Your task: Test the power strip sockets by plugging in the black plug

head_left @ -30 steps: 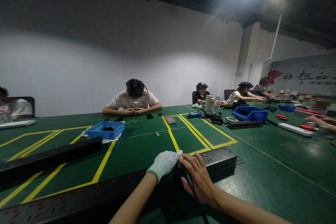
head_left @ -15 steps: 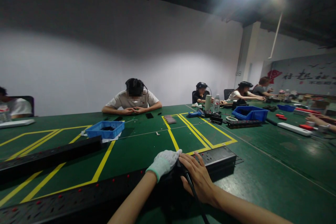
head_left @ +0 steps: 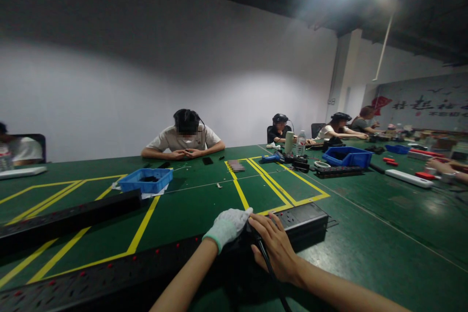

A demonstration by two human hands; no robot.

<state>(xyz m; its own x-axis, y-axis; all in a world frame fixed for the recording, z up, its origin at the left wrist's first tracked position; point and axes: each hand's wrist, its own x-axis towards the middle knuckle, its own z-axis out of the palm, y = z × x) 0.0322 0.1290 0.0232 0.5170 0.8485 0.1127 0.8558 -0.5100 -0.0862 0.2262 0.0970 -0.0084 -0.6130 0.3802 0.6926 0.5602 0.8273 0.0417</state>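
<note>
A long black power strip, with red switches and sockets along its top, runs from the lower left to the middle right of the table. My left hand, in a white glove with a mint cuff, lies closed over the strip; what its fingers grip is hidden. My bare right hand is just right of it, fingers bent around a black plug. From this plug a black cable hangs toward me. The fingertips of both hands meet over the strip. Whether the plug sits in a socket is hidden.
Another black strip lies at left, behind it a blue bin with dark parts. A larger blue bin, a bottle and a white strip are at right. A person sits opposite; several others work around.
The whole view has shifted very slightly. Both hands keep the same place and grip on the strip and plug.
</note>
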